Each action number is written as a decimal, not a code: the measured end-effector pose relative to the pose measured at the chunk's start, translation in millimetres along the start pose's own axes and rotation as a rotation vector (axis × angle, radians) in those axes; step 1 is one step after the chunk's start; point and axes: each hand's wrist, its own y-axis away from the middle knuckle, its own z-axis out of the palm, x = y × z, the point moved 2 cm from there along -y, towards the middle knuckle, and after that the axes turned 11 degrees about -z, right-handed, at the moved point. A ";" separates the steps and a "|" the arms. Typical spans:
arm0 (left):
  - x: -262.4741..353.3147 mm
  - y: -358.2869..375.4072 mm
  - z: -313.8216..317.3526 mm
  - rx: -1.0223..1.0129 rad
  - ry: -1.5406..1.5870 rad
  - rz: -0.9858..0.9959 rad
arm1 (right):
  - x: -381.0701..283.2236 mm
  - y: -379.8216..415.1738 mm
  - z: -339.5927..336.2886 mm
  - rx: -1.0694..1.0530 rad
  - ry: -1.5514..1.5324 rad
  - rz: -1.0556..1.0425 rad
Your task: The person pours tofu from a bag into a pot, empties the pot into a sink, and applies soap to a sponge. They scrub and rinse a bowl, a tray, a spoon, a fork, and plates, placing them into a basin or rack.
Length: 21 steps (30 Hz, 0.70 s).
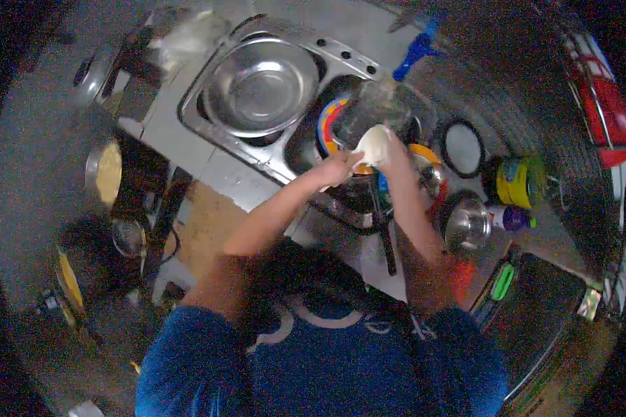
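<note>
My left hand (339, 169) is closed around the narrow end of a smooth white rounded piece (374, 144), which looks like a ladle or a small cup. On its other side, my right hand (394, 154) presses against it; those fingers are partly hidden. Both hands are over the front of the right sink basin. Just beyond them lies a plate with a red, yellow and blue rim (326, 128). A see-through container (377, 108) overlaps that plate. An orange-rimmed dish (424, 153) shows beside my right wrist.
A large steel bowl (261, 87) fills the left basin of the steel sink (188, 104). Something blue (419, 52) is behind the sink. To the right stand a metal pot (468, 224), a yellow-labelled container (513, 182) and a purple bottle (513, 218). A dark handle (385, 243) juts toward me.
</note>
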 end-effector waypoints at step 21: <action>-68.3 -60.2 54.4 -0.992 1.565 -0.395 | -14.2 12.3 29.7 0.111 0.134 0.044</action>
